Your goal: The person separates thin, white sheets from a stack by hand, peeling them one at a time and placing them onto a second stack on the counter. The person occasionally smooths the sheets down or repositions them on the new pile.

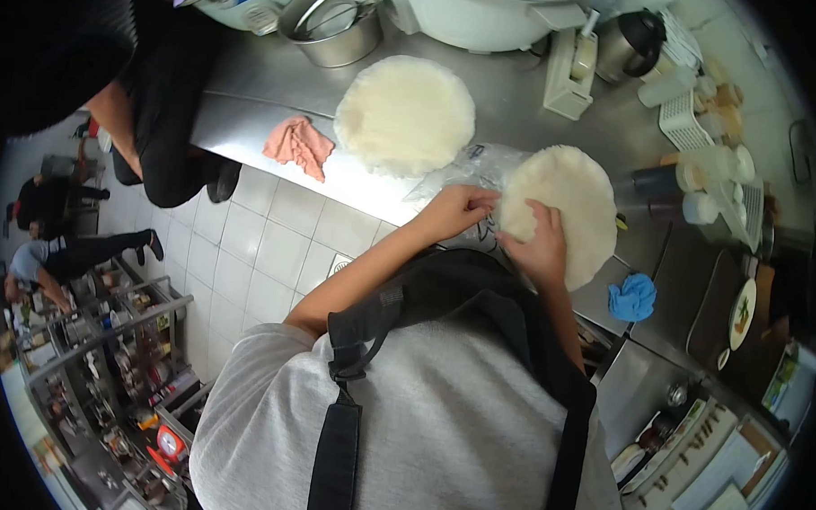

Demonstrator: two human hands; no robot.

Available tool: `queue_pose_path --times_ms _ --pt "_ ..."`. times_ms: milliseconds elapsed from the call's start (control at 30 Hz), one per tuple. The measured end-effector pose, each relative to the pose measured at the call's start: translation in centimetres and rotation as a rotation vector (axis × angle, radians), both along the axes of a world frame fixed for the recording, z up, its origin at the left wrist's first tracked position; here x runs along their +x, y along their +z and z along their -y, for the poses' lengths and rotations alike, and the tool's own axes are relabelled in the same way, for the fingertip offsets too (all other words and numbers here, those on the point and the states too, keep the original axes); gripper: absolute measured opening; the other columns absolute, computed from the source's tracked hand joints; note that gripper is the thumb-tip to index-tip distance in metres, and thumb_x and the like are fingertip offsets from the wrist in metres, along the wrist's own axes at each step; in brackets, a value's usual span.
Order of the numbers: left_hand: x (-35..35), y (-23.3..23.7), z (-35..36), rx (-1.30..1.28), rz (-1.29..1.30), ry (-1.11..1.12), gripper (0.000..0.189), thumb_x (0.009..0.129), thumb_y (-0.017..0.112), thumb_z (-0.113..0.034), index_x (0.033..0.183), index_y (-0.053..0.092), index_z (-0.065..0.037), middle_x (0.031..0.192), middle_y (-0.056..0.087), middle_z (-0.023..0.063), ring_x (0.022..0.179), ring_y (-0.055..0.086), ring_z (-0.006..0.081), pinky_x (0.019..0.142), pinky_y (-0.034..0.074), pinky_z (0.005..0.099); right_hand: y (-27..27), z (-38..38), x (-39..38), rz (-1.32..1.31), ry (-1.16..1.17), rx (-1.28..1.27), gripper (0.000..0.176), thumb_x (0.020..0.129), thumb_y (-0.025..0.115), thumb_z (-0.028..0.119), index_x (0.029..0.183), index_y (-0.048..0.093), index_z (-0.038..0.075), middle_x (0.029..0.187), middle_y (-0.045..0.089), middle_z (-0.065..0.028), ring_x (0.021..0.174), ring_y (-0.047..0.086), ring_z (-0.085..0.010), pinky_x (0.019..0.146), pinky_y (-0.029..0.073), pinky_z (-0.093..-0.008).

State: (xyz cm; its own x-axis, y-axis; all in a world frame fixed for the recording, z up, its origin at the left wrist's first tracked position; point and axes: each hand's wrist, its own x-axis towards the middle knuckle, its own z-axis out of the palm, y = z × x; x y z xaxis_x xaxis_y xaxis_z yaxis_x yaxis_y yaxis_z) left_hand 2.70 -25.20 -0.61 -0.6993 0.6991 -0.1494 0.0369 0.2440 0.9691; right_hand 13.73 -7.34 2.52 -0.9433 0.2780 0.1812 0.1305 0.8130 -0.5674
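In the head view, a round, pale, thin flatbread-like sheet (576, 202) lies on the steel counter in front of me. My left hand (463, 212) is at its left edge, thumb and fingertips pinched together. What they hold, if anything, is too small to make out. My right hand (541, 246) rests on the sheet's lower left part, thumb and fingers apart. Crumpled clear plastic (465, 174) with dark print lies beside and partly under the sheet. A second round pale pile of sheets (404, 115) sits farther left on the counter.
A pink cloth (299, 147) and a blue cloth (632, 297) lie on the counter (251, 124). Behind stand a metal pot (339, 46), a large white cooker (488, 19), a tape dispenser (571, 76) and bottles (698, 180). Another person (166, 112) is close at the left.
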Motion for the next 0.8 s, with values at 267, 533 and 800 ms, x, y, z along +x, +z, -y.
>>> queue_pose_path --times_ms 267,533,800 --pt "1.3 -3.1 -4.2 -0.049 0.014 0.081 0.069 0.082 0.07 -0.01 0.144 0.041 -0.001 0.108 0.06 0.012 0.086 0.063 0.0164 0.078 0.053 0.0278 -3.4 -1.7 1.1 -0.034 -0.141 -0.322 0.041 0.07 0.074 0.007 0.11 0.067 0.006 0.095 0.061 -0.0104 0.07 0.059 -0.0197 0.068 0.052 -0.0321" --pt "0.8 -1.6 -4.9 0.008 0.101 0.111 0.067 0.076 0.073 -0.006 0.137 0.046 0.002 0.092 0.063 0.0078 0.081 0.063 0.0163 0.077 0.054 0.0285 -2.8 -1.9 1.4 -0.033 -0.139 -0.437 0.049 0.068 0.083 0.015 0.113 0.067 0.007 0.097 0.059 -0.0083 0.075 0.057 -0.0172 0.068 0.052 -0.0309" --pt "1.4 -1.8 -5.7 0.223 0.432 0.006 0.062 0.083 0.072 -0.002 0.137 0.043 0.004 0.092 0.063 0.0059 0.088 0.066 0.014 0.08 0.053 0.0259 -3.5 -2.1 1.2 -0.024 -0.105 -0.408 0.053 0.065 0.088 0.025 0.111 0.067 0.008 0.098 0.059 -0.0082 0.077 0.058 -0.0185 0.07 0.051 -0.0305"
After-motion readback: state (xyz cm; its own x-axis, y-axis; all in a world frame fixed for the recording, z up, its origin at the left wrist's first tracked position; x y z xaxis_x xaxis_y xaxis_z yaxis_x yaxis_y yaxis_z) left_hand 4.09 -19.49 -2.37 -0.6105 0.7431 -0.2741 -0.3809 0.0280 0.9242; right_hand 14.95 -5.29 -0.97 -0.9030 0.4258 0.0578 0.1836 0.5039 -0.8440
